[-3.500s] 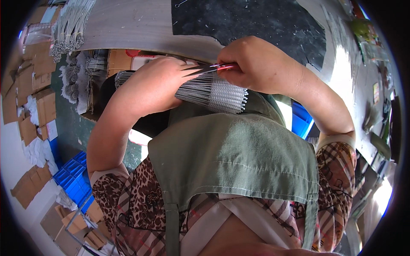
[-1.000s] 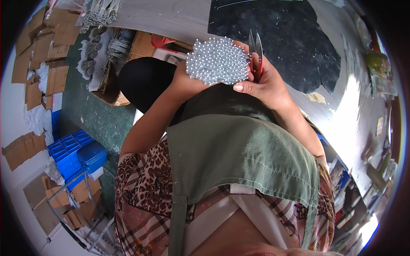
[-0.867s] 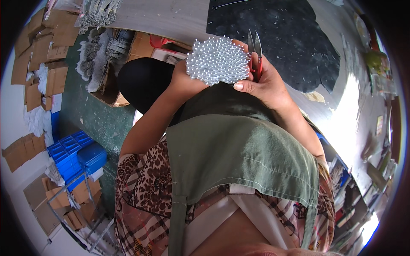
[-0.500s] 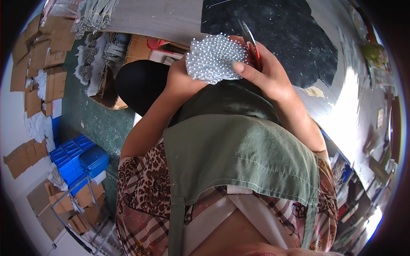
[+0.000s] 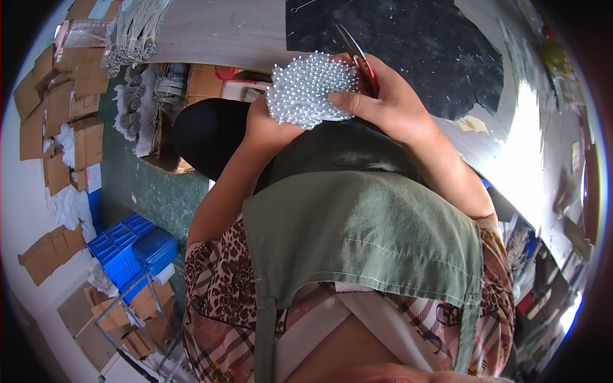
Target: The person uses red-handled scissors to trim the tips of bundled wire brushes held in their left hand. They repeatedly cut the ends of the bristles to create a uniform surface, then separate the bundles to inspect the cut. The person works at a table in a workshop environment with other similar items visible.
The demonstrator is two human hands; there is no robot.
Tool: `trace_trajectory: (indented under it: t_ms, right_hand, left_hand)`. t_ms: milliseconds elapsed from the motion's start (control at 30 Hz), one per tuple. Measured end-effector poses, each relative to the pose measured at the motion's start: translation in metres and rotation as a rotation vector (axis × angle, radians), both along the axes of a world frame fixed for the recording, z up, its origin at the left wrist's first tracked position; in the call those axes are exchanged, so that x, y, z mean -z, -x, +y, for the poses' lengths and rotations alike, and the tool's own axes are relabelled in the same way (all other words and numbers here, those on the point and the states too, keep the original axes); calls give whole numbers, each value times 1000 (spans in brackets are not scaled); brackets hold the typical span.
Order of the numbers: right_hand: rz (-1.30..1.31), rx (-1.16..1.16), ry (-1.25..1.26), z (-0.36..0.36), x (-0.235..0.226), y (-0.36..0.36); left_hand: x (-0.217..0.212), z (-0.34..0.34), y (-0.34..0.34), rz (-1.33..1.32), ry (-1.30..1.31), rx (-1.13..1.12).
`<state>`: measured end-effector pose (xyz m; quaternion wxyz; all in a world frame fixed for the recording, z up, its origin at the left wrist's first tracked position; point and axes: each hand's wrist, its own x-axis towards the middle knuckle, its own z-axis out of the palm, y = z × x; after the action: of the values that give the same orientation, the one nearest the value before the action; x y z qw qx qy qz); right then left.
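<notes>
In front of my lap I hold a rounded bunch of small white, pearl-like beads on a silvery-white base (image 5: 308,90). My left hand (image 5: 267,122) is closed around its left and lower side, with most of the fingers hidden behind it. My right hand (image 5: 397,105) curls at the other side, its thumb lying against the front of the bunch. That same hand also holds a pair of red-handled scissors (image 5: 365,66), blades pointing up and away past the bunch. The right fingers behind the handles are partly hidden.
Beyond my hands is a grey worktable (image 5: 217,32) with a black mat (image 5: 396,38). Wire bundles (image 5: 135,35) lie at its far left. Below stands an open cardboard box (image 5: 167,161). Blue crates (image 5: 131,246) and cardboard pieces (image 5: 54,252) are on the left.
The bunch, scissors and both hands sit slightly further left in the picture, while the floor items at left appear shifted right and down. The hold looks the same.
</notes>
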<state>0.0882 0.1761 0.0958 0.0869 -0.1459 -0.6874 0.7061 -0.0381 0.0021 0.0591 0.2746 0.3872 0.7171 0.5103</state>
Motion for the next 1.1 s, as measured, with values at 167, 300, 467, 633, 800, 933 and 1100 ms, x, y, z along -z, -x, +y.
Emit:
trace_trajectory:
  t_ms: [167,300,467,633,800,933,1100]
  right_hand:
    - [-45,-65,94,2,-11,-1]
    - [-6,6,40,2,-8,-2]
    - [3,44,-269,6,-36,-10]
    - [213,43,-325,8,-33,-1]
    - [8,-71,-190,17,-44,2]
    - [22,-83,-220,19,-42,2]
    - [-16,-98,-245,18,-44,3]
  left_hand:
    - [-3,0,-1,-73,14,20]
    - [-2,-1,0,-60,2,-34]
    - [-11,0,-1,-56,18,-50]
    - [-23,3,-1,-136,70,-15]
    - [-16,0,9,-293,29,72]
    - [-15,1,12,-364,1,95]
    - [-9,0,16,-398,-9,136]
